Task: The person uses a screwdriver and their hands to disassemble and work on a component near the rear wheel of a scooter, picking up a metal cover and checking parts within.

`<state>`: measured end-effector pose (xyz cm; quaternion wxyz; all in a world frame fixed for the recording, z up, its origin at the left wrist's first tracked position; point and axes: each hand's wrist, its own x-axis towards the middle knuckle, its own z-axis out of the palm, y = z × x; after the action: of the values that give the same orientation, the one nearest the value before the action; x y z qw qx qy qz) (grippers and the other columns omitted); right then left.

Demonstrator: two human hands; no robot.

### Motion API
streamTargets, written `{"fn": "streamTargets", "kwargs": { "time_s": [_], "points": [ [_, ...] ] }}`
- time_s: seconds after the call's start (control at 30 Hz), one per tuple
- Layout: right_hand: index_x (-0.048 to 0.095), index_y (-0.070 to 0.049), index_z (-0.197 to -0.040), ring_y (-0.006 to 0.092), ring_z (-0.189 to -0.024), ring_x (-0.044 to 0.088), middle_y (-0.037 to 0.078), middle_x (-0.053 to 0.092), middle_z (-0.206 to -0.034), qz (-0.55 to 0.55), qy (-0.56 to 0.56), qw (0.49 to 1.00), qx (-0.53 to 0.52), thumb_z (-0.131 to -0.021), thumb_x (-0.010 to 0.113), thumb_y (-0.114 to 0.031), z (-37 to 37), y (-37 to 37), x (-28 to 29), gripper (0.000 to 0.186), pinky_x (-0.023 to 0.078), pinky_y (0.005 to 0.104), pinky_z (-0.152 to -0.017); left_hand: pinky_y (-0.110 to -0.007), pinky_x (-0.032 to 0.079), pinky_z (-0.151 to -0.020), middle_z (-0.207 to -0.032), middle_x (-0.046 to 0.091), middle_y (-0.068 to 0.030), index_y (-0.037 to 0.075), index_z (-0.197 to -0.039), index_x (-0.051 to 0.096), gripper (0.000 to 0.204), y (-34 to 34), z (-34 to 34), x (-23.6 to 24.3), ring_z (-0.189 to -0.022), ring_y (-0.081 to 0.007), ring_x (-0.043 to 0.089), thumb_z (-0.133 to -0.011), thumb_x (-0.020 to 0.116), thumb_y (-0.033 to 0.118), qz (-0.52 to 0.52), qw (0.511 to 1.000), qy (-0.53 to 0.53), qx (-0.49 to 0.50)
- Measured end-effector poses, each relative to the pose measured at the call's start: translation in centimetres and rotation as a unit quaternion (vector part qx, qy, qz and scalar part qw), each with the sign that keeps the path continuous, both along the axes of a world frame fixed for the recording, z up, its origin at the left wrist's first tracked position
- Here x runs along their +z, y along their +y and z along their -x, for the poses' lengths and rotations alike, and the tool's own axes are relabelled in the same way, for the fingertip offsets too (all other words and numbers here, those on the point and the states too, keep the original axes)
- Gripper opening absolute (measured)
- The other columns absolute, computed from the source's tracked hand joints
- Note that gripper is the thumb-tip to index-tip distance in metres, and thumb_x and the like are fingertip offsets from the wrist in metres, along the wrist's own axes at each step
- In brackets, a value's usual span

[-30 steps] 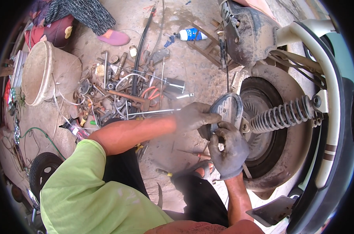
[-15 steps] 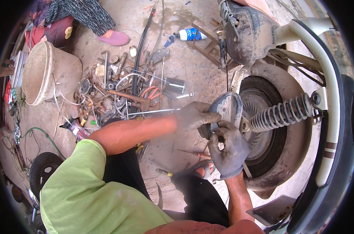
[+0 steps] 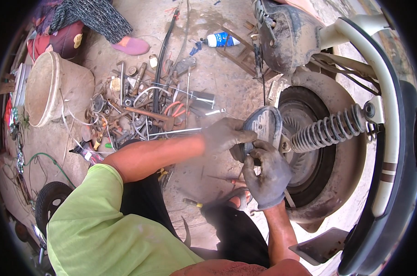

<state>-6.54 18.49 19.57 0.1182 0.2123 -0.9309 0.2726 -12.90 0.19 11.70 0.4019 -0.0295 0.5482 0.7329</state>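
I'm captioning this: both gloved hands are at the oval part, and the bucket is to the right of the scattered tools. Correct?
No: the head view shows the bucket left of the tools. The gloved left hand and right hand are at the oval part.

Green shirt [image 3: 112, 225], grey gloves [image 3: 270, 179] (white frame [image 3: 391, 145], brown-striped)

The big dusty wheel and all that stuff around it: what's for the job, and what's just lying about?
Likely the job:
rounded grey part with dark rim, at the grey-gloved left hand and right hand;
large dusty wheel beside it.

Probably just lying about:
blue-and-white plastic bottle;
round beige plastic bucket;
small black-tyred wheel.
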Motion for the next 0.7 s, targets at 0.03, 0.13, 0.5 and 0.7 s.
{"fn": "streamTargets", "kwargs": {
  "time_s": [0.03, 0.13, 0.5, 0.7],
  "points": [
    [0.07, -0.008, -0.098, 0.0288, -0.088, 0.074, 0.009, 0.076, -0.108, 0.0, 0.0, 1.0, 0.001, -0.081, 0.077, -0.005, 0.0, 0.0, 0.0, 0.019, 0.058, 0.0393, -0.073, -0.029, 0.06, -0.07, -0.095, 0.076, -0.0075, -0.005, -0.117, 0.073, 0.036, 0.0, 0.0, 0.0, -0.081, -0.013, 0.072, -0.104, 0.072, 0.028, 0.002, 1.0, 0.002, 0.003],
    [0.07, -0.008, -0.099, 0.0288, -0.088, 0.074, 0.009, 0.076, -0.109, -0.002, -0.001, 1.0, 0.003, -0.08, 0.077, -0.005, 0.0, 0.0, 0.2, 0.02, 0.058, 0.0395, -0.073, -0.03, 0.06, -0.069, -0.095, 0.076, -0.0083, -0.005, -0.117, 0.073, 0.035, 0.1, 0.0, -0.1, -0.08, -0.0134, 0.072, -0.103, 0.073, 0.027, 0.023, 1.0, -0.006, 0.0],
    [0.064, -0.003, -0.106, 0.0251, -0.078, 0.075, 0.016, 0.076, -0.111, 0.082, -0.05, 0.995, -0.014, -0.087, 0.076, 0.001, -0.3, -0.3, 1.1, 0.022, 0.06, 0.0341, -0.067, -0.031, 0.061, -0.075, -0.1, 0.078, -0.0082, -0.004, -0.119, 0.076, 0.035, 0.3, -0.1, 0.5, -0.085, -0.0149, 0.074, -0.102, 0.073, 0.026, 0.011, 0.999, -0.029, 0.021],
    [0.066, -0.002, -0.107, 0.0241, -0.075, 0.073, 0.015, 0.076, -0.104, 0.028, -0.033, 0.998, -0.045, -0.087, 0.076, 0.002, 0.1, -2.0, 3.8, 0.022, 0.059, 0.0346, -0.066, -0.031, 0.062, -0.075, -0.1, 0.078, -0.0099, -0.003, -0.121, 0.076, 0.037, -0.3, 0.0, 1.8, -0.085, -0.0159, 0.076, -0.101, 0.073, 0.028, -0.018, 0.999, -0.049, 0.016]
  ]
}}
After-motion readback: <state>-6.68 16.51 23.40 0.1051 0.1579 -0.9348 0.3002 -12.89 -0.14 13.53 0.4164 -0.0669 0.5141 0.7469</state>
